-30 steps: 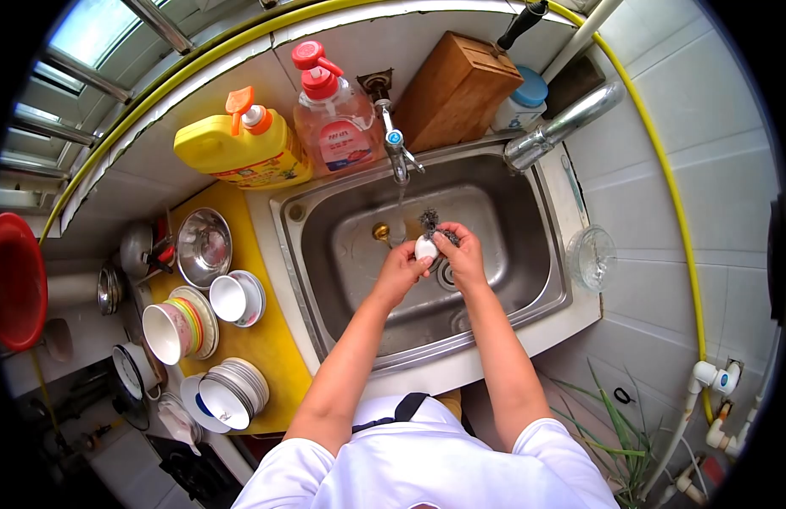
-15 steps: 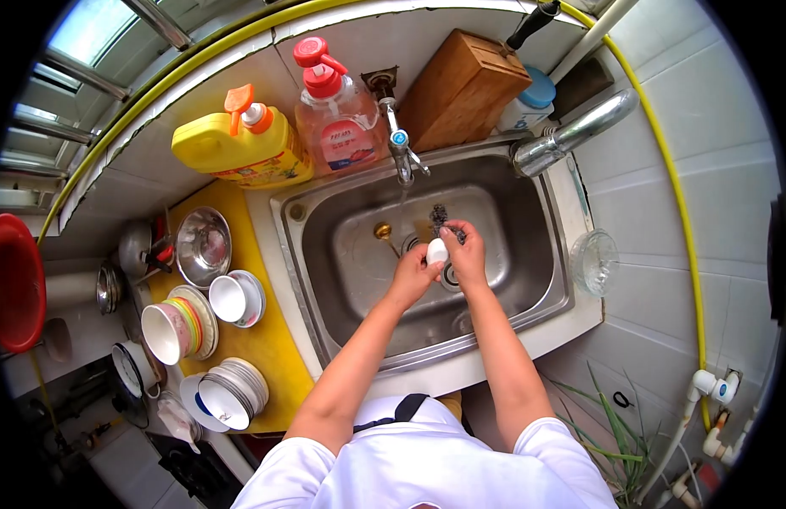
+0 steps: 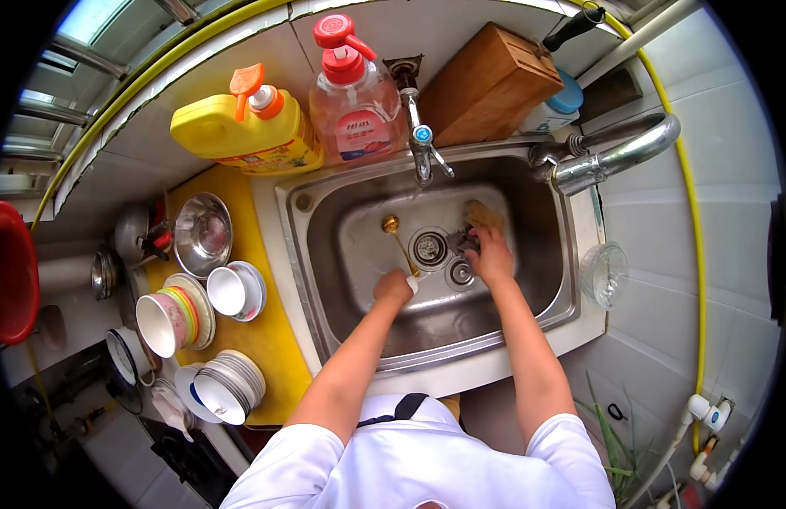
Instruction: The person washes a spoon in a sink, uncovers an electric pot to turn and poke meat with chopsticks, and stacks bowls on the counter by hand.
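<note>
Low over the sink, my left hand is closed round a small white object, mostly hidden by the fingers. A gold-coloured utensil lies on the sink floor, its thin handle pointing at that hand. To the right, my right hand has its fingers bent round a dark, fuzzy scrubber. A brownish-yellow sponge lies just beyond its fingertips. The drain shows between the hands.
Bowls and plates stand on a yellow board at left. Behind the sink are a yellow bottle, a clear pump bottle, a tap and a wooden block. A glass bowl sits at right.
My hands have moved apart. The left went down and left with the white object; the right went right, to the scrubber. The sponge has come into sight. The view has shifted slightly.
</note>
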The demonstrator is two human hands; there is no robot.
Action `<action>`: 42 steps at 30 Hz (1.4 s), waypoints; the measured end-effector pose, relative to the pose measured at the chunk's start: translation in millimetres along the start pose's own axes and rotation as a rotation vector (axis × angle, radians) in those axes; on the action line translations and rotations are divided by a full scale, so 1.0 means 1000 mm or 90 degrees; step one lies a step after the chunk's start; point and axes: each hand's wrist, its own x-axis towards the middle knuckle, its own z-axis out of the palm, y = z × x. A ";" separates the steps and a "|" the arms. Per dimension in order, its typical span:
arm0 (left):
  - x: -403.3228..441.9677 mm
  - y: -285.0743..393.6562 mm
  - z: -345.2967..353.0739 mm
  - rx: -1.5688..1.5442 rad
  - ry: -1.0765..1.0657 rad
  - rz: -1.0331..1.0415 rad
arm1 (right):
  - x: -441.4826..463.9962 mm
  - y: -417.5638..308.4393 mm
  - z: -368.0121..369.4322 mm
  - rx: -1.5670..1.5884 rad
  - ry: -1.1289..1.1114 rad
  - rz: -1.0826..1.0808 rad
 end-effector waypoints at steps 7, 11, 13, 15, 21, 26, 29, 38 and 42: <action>-0.006 0.013 -0.023 0.152 0.116 0.019 | 0.012 0.003 0.033 -0.129 -0.075 -0.038; 0.012 0.020 -0.031 0.083 0.224 0.016 | 0.022 0.016 0.051 -0.160 -0.064 -0.029; 0.019 0.022 -0.031 0.080 0.305 0.058 | 0.023 0.013 0.047 -0.017 -0.077 0.028; 0.024 0.025 -0.029 0.070 0.312 0.060 | 0.029 0.020 0.053 0.113 -0.046 0.011; 0.055 0.039 -0.028 0.032 0.452 -0.006 | 0.048 0.019 0.044 0.642 -0.009 0.105; 0.055 0.046 -0.051 -0.030 0.453 -0.070 | 0.048 0.002 0.044 0.357 0.126 -0.047; 0.074 0.036 -0.036 0.027 0.415 0.004 | 0.039 0.000 0.046 0.049 -0.027 -0.070; 0.075 0.026 -0.031 0.155 0.447 0.093 | 0.064 -0.007 0.070 0.466 0.056 0.072; 0.069 0.020 -0.039 -0.112 0.350 0.123 | 0.064 -0.046 0.066 0.850 0.073 0.146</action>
